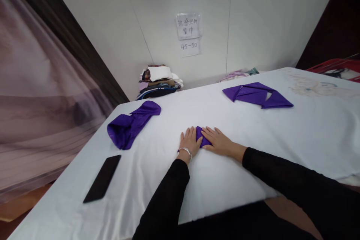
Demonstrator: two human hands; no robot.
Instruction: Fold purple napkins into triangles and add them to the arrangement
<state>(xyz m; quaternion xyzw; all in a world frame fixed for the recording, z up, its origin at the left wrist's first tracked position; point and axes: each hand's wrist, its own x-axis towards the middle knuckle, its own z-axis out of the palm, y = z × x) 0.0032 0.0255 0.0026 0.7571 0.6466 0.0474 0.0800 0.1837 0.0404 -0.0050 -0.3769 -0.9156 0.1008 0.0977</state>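
Note:
A small folded purple napkin point(200, 137) lies on the white tablecloth, mostly covered by my hands. My left hand point(190, 140) rests flat on its left part, fingers stretched forward, a silver bracelet at the wrist. From the right, my right hand point(218, 141) presses on the other side with its fingers out. Only the strip of cloth between the two hands shows. Farther left is a second purple napkin point(129, 125), folded with rounded, puffed ends. Toward the back right lies a third purple napkin point(257, 95), folded flat with pointed ends.
A dark flat phone-like slab point(102, 179) lies near the left table edge. Behind the table is a pile of folded clothes point(159, 82) against the wall. Handwritten paper signs point(189, 32) hang above it. A sheer curtain point(50, 82) drapes at left; a red basket point(337, 68) stands far right.

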